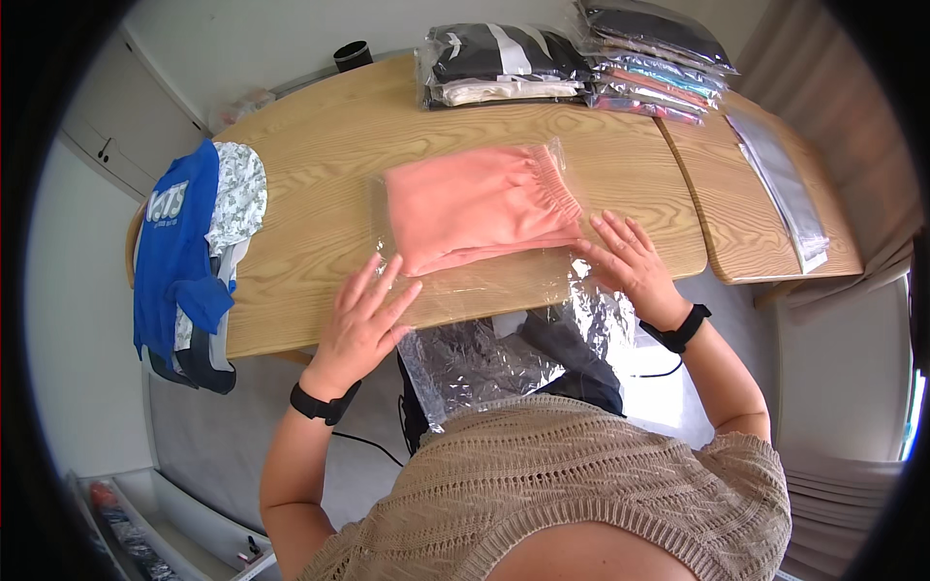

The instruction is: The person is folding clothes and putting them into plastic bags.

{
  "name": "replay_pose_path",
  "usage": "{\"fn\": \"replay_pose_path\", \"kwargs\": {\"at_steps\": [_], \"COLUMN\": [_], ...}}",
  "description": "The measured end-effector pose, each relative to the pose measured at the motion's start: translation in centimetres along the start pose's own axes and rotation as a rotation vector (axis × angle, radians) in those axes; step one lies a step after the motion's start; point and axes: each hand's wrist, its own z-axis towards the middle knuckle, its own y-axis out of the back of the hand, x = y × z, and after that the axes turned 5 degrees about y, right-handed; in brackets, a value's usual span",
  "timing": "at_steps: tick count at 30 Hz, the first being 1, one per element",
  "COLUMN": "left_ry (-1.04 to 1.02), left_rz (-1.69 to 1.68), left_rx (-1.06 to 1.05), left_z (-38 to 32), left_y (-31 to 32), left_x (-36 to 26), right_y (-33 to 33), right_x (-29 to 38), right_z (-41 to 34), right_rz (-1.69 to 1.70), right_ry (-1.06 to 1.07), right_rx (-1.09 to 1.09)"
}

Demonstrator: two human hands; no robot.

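Note:
A folded coral garment with a gathered elastic waistband (479, 203) lies inside a clear plastic bag (501, 356) on the wooden table. The bag's loose end hangs over the near table edge towards my lap. My left hand (363, 312) rests at the bag's lower left side, fingers spread. At the lower right corner of the garment, my right hand (628, 265) touches the plastic with its fingers apart. Neither hand is closed around anything. Each wrist wears a black band.
Blue and patterned clothes (174, 254) drape over the table's left end. Bagged garments stand in a left stack (508, 65) and a right stack (654, 65) at the back. Flat clear bags (781, 189) lie on the adjoining right tabletop (741, 247). A black cylindrical container (353, 57) stands behind.

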Motion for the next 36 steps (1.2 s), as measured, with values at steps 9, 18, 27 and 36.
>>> {"fn": "replay_pose_path", "kwargs": {"at_steps": [9,18,27,36], "left_ry": [-0.005,0.32,0.734,0.873], "left_rz": [-0.443,-0.77,-1.241,-1.03], "left_rx": [0.012,-0.064,-0.174,-0.401], "left_z": [0.1,-1.2,1.3,1.9], "left_y": [0.1,0.0,-0.7,-0.6], "left_x": [1.7,0.8,1.0,-0.6], "right_y": [1.7,0.2,-2.2,-2.6], "right_x": [-1.3,-0.2,2.9,3.6], "right_z": [1.2,0.7,3.1,3.5], "right_rz": [0.395,0.765,0.809,1.025], "right_ry": [0.007,-0.278,-0.772,-0.887], "right_rx": [0.166,-0.117,-0.452,-0.549]}}
